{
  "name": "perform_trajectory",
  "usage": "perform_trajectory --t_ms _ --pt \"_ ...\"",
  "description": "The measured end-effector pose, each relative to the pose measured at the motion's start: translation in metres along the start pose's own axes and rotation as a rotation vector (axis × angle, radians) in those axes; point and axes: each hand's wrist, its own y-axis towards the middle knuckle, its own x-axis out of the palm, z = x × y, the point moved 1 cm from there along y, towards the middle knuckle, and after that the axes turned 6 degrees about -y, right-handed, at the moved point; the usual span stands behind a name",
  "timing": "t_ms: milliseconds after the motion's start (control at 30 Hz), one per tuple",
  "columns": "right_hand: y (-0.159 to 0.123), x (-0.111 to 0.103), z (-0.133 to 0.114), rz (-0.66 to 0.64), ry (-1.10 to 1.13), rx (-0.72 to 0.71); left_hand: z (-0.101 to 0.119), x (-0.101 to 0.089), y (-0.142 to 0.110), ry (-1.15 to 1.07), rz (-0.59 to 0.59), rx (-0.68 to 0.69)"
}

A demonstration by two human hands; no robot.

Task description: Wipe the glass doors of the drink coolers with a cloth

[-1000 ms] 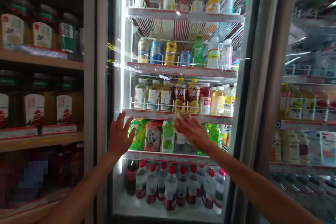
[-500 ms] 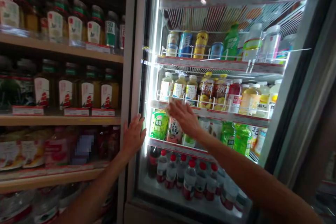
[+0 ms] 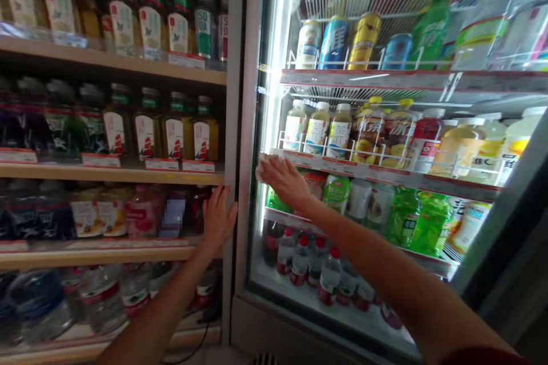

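My right hand [image 3: 285, 182] lies flat against the glass door [image 3: 317, 302] of a lit drinks fridge, near its left edge. Under its fingertips shows a small piece of white cloth [image 3: 259, 172], mostly covered by the fingers. My left hand [image 3: 219, 215] has its fingers spread and rests at the grey upright [image 3: 240, 125] between the wooden shelves and the fridge; nothing shows in it. Behind the glass, level with my right hand, are green drink bottles [image 3: 337, 193] and tea bottles [image 3: 317, 128].
Wooden shelves [image 3: 128, 174] on the left carry rows of bottles and price tags. Red-capped bottles [image 3: 330, 276] stand at the fridge bottom. Cans [image 3: 363, 41] line an upper fridge shelf. A dark cable [image 3: 199, 348] lies low on the left.
The view has shifted and come closer to the fridge. My right hand has slid left across the glass toward the door's edge. My left hand stays by the upright, now more over the shelf side.
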Motion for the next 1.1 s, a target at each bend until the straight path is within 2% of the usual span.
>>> perform_trajectory --t_ms 67,133,200,300,333,367,400,533,600,667,767,833,867,1000,1033,1100 --pt "0.021 -0.012 0.021 0.060 -0.019 0.142 -0.002 0.001 -0.003 -0.010 0.007 0.003" --pt "0.024 -0.012 0.021 0.062 -0.017 0.180 0.001 0.005 -0.007 -0.020 0.001 0.036" --pt "0.001 -0.002 0.000 0.005 0.001 0.091 0.009 0.009 -0.012 -0.025 -0.018 0.077" --pt "-0.050 0.017 -0.036 -0.074 0.050 -0.171 0.023 0.014 -0.017 -0.032 -0.047 0.123" --pt "-0.063 0.019 -0.040 -0.077 0.066 -0.235 0.027 0.015 -0.018 -0.040 -0.056 0.134" --pt "-0.069 0.018 -0.037 -0.073 0.068 -0.231 0.031 0.016 -0.019 -0.050 -0.064 0.140" --pt "-0.071 0.013 -0.029 -0.060 0.061 -0.203 0.035 0.017 -0.020 -0.062 -0.072 0.145" --pt "-0.052 -0.017 0.025 0.068 0.008 0.119 0.050 0.024 -0.023 -0.098 -0.089 0.146" --pt "-0.057 -0.023 0.032 0.102 0.002 0.202 0.058 0.029 -0.026 -0.107 -0.092 0.146" --pt "-0.082 -0.020 0.018 0.082 0.023 0.165 0.066 0.034 -0.029 -0.121 -0.106 0.154" --pt "-0.134 -0.014 -0.008 0.007 0.068 -0.012 0.075 0.039 -0.035 -0.137 -0.124 0.162" --pt "-0.157 -0.021 -0.003 -0.017 0.047 -0.040 0.082 0.042 -0.038 -0.141 -0.126 0.159" --pt "-0.162 -0.029 0.008 -0.013 0.013 0.014 0.087 0.045 -0.040 -0.144 -0.124 0.157" --pt "-0.174 -0.067 0.062 0.111 -0.162 0.406 0.116 0.058 -0.048 -0.183 -0.095 0.204" --pt "-0.182 -0.072 0.066 0.119 -0.190 0.436 0.126 0.062 -0.053 -0.195 -0.089 0.222" --pt "-0.207 -0.072 0.056 0.097 -0.223 0.399 0.147 0.071 -0.064 -0.221 -0.080 0.265"
